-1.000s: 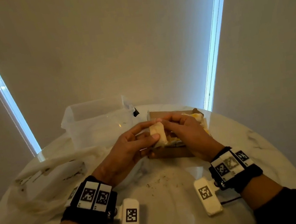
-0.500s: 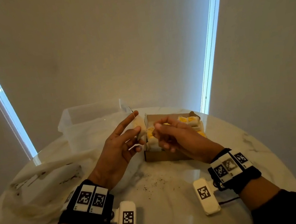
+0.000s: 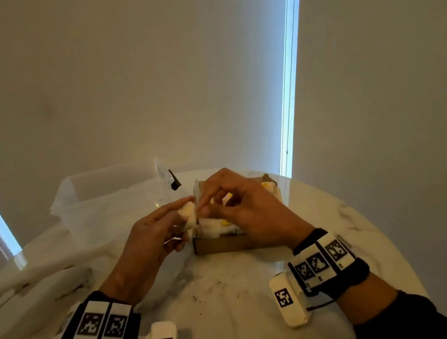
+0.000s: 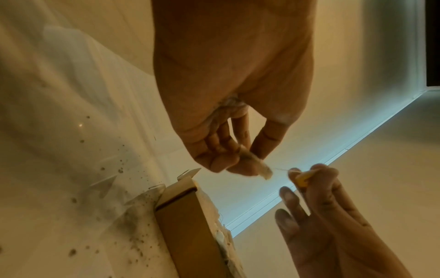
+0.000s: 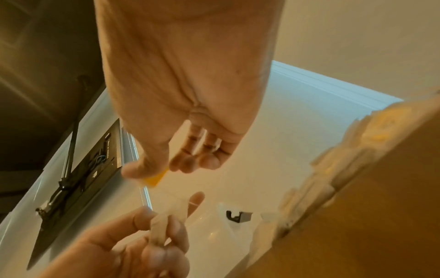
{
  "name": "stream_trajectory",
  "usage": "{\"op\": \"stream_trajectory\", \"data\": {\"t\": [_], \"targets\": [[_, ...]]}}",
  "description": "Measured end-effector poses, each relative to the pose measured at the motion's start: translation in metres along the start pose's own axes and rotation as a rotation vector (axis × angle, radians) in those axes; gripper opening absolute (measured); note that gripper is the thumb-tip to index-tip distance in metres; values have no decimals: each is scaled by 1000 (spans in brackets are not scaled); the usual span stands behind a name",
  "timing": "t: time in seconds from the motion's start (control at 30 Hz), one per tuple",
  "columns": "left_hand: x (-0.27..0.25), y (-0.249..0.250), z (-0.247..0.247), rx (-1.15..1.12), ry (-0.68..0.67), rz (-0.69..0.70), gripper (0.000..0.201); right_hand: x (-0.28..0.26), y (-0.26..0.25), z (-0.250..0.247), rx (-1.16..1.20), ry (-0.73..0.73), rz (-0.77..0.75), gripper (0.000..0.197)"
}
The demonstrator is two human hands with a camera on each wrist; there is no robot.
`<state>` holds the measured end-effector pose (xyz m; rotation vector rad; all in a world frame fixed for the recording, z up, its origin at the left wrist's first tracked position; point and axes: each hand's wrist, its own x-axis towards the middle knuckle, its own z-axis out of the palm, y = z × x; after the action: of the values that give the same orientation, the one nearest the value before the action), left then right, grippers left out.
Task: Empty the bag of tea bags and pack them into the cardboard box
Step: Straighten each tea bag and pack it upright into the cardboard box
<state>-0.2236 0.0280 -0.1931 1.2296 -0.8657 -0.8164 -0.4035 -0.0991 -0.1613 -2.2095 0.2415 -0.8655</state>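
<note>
My left hand [image 3: 185,215] pinches a pale tea bag [image 3: 188,212] just left of and above the brown cardboard box [image 3: 222,246]. My right hand [image 3: 207,203] meets it over the box and pinches the bag's yellow tag [image 4: 303,178] between thumb and forefinger. A thin string joins the tag to the tea bag [image 4: 256,162]. In the right wrist view the tag [image 5: 154,178] hangs above the tea bag [image 5: 166,222] in my left fingers. Several tea bags [image 3: 219,225] with yellow tags fill the box. The crumpled plastic bag [image 3: 30,285] lies at the left.
A clear plastic tub [image 3: 110,197] stands behind the left hand. Dark tea crumbs [image 3: 205,291] are scattered on the round white marble table [image 3: 355,222] in front of the box. Blinds and bright window strips rise behind the table.
My right hand has moved left to meet the left hand and taken hold of the tea bag's tag. The left hand has brought the bag nearer the box.
</note>
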Motion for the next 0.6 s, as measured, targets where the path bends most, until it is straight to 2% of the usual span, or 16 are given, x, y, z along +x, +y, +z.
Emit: {"op": "stream_trajectory", "data": {"t": [0.17,0.27,0.37,0.43,0.53,0.6], "targets": [[-10,2,7,205,-235,-29,28,4,6,-9,213,292,53,14],[-12,6,8,199,-271,-9,33,2,13,-9,263,348,154,17],[-12,9,6,132,-251,9,35,0,14,-7,283,299,296,17],[-10,9,4,93,-205,25,36,0,13,-4,252,204,346,17],[-7,9,2,89,-130,31,38,0,14,-1,81,38,298,20],[-6,8,1,108,-100,32,38,-1,11,0,37,-21,288,16]]}}
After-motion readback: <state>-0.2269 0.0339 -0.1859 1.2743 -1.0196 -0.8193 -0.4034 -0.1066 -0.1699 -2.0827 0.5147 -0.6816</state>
